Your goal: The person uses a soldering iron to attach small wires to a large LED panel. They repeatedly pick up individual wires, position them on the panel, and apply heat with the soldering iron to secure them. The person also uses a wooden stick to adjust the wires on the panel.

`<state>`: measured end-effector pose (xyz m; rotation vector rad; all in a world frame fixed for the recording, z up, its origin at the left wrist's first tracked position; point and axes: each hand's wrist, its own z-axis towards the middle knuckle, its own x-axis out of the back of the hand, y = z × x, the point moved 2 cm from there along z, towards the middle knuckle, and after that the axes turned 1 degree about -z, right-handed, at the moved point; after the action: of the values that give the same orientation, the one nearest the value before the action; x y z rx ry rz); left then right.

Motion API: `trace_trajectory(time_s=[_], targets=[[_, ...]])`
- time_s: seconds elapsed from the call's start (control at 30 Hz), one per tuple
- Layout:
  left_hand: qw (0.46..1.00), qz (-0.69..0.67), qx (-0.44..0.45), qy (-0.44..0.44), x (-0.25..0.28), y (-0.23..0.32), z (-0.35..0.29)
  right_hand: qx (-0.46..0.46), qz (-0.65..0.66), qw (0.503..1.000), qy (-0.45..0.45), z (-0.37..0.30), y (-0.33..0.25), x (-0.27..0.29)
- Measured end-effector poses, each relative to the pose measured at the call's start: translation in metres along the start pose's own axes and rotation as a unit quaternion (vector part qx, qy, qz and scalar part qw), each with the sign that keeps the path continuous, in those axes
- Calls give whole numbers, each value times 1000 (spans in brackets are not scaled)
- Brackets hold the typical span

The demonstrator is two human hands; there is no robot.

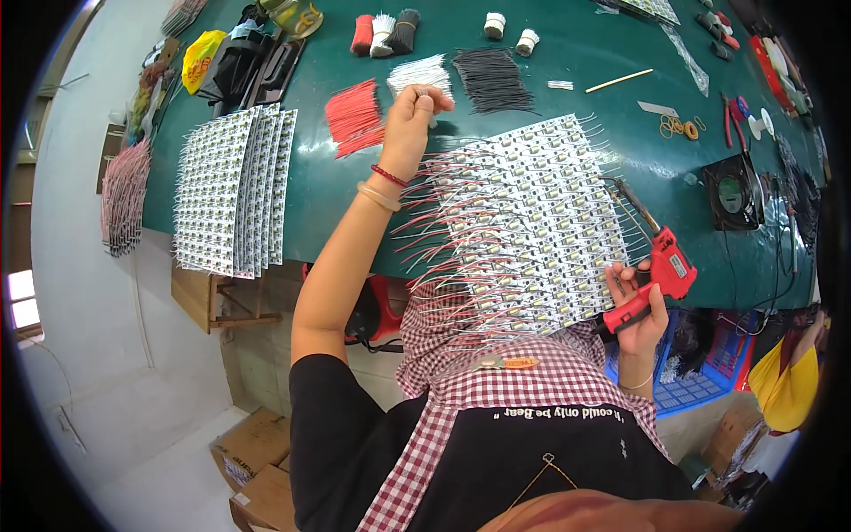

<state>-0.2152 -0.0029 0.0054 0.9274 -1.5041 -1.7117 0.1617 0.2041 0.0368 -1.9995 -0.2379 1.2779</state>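
Note:
My left hand (415, 113) is at the near edge of a pile of white wires (418, 71), its fingers closed together; what they pinch, if anything, is hidden. My right hand (642, 324) grips a red soldering gun (671, 264), whose dark tip points up and left beside the right edge of a sheet of circuit boards. That white sheet (532, 213) lies tilted across the table edge and my lap, with red and white wires sticking out along its left side. Red wires (355, 117) lie left of the white ones, black wires (493, 80) right of them.
Stacked circuit-board sheets (232, 191) stand at the left table edge. Bundled wires (381, 34) lie at the far side. On the right are a small black fan (733, 192), red-handled pliers (734, 122), a solder spool (690, 130) and a wooden stick (619, 81). Blue baskets (691, 390) sit below.

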Motion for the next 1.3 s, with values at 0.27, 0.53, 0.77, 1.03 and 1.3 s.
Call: trace_trajectory(time_s=[0.27, 0.53, 0.77, 1.03, 1.3], targets=[[997, 50, 45, -39, -1, -5, -9, -24, 11, 1000, 7, -14, -1, -6], [994, -82, 70, -32, -14, 38, -17, -10, -46, 998, 29, -2, -53, -34], [998, -16, 46, -41, -16, -2, -8, 15, -115, 993, -26, 23, -64, -81], [979, -31, 92, -180, -72, 70, -33, -15, -209, 978, 13, 63, -51, -130], [947, -16, 170, -272, -127, 105, -78, -57, -289, 956, -5, 95, -26, -143]])
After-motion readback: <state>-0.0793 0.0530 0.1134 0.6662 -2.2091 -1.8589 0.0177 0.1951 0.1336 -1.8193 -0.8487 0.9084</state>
